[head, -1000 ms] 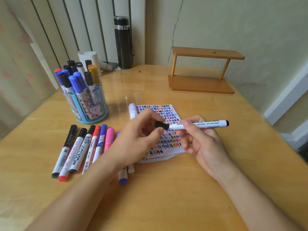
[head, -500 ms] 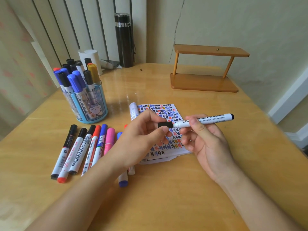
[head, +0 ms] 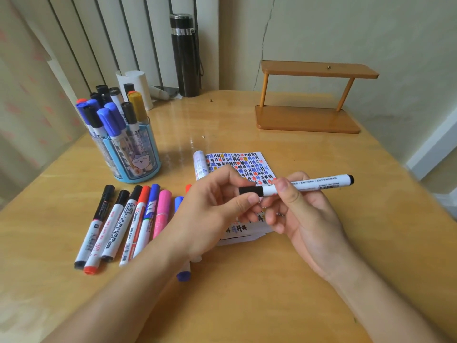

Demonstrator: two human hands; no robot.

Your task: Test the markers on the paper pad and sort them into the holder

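- Holding a white-barrelled marker (head: 306,185) level above the paper pad (head: 247,164), a person's right hand (head: 304,219) grips the barrel near its front, while the left hand (head: 210,211) pinches the black cap (head: 250,190) between thumb and fingertips.
- The marker looks light, rigid and smooth (a plastic tube, likely to twist in a loose hold). A firm pinch at mid-barrel and a straight pull on the cap seem the safest way to take it.
- The pad, crowded with coloured test marks, lies flat beneath both hands; its thin sheets may slide under a nib.
- A row of loose markers (head: 128,219) lies to the left, near the blue holder (head: 138,164), itself packed with upright markers.
- The glossy wooden surface (head: 247,293) also carries a small wooden shelf (head: 309,117), a black flask (head: 185,55) and a white roll (head: 136,81) by the wall.
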